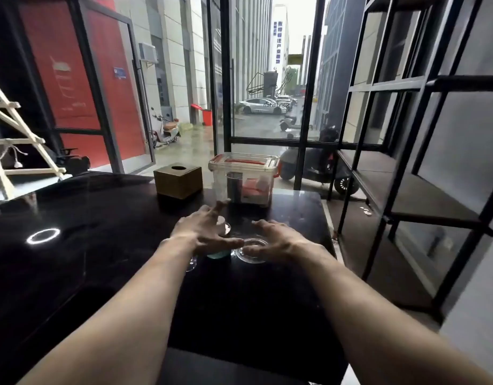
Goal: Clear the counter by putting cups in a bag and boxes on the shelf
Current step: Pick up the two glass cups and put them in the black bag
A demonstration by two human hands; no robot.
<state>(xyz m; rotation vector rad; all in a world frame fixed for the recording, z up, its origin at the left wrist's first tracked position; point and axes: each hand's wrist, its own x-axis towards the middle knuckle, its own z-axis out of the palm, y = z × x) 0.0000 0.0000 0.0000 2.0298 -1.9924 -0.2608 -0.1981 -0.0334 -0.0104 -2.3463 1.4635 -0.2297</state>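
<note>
Over black counter (106, 245), both hands (203, 232) spread above cups (250, 250).

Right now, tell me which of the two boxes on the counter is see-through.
The clear plastic box with the red-handled lid, on the right. The brown box beside it is opaque, with a round hole on top.

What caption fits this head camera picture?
Both hands, left and right, reach for clear cups on the black counter.
</note>
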